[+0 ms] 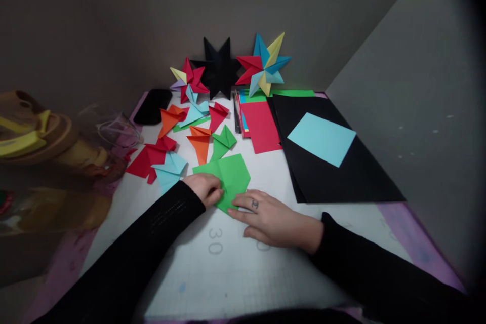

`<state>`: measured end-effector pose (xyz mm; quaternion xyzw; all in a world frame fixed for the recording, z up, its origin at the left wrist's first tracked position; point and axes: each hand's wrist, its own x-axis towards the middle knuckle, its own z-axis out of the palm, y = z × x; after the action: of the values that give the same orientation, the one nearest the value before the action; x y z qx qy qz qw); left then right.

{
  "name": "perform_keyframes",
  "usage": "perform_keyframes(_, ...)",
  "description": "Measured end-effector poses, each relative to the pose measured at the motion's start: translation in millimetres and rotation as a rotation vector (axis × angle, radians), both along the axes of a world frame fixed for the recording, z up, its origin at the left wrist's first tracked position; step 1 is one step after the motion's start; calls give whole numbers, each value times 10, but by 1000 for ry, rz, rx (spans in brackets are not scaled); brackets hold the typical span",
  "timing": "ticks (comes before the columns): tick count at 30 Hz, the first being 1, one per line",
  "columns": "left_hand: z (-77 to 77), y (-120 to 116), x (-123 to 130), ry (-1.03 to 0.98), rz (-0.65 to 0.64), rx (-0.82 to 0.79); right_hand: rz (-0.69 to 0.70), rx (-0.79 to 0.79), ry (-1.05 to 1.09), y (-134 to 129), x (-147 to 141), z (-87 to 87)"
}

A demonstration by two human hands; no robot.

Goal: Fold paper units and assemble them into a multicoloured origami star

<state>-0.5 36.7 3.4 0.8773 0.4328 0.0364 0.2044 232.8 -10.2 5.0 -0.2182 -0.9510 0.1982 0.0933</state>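
Note:
A green sheet of paper (234, 174) with creases and pointed corners lies flat in front of me on the white mat. My left hand (205, 187) is closed at its lower left side, fingers curled and thumb against the paper. On the lower right edge rests my right hand (268, 217), fingers stretched out and lying fairly flat. Just beyond the sheet are a folded green piece (224, 142) and a folded orange piece (199, 142). Left of my left hand sits a folded light blue piece (169, 168), beside folded red paper (146, 161).
Paper stars lean on the back wall: a black one (220, 68), a multicoloured one (264, 66) and a smaller one (190, 80). At right, black sheets (334, 182) carry a light blue sheet (322, 139). Red paper (261, 126) and a phone (153, 106) lie further back.

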Motion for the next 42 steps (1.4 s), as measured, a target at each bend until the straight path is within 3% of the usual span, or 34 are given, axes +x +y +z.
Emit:
perform_keyframes(14, -7, -4, 32, 27, 45, -14, -34, -72, 64, 18, 21, 27)
perform_keyframes(23, -19, -8, 42, 43, 56, -9, 16, 19, 55, 18, 47, 11)
perform_keyframes(42, 2, -18, 44, 13, 82, -7, 10, -22, 7, 11, 42, 80)
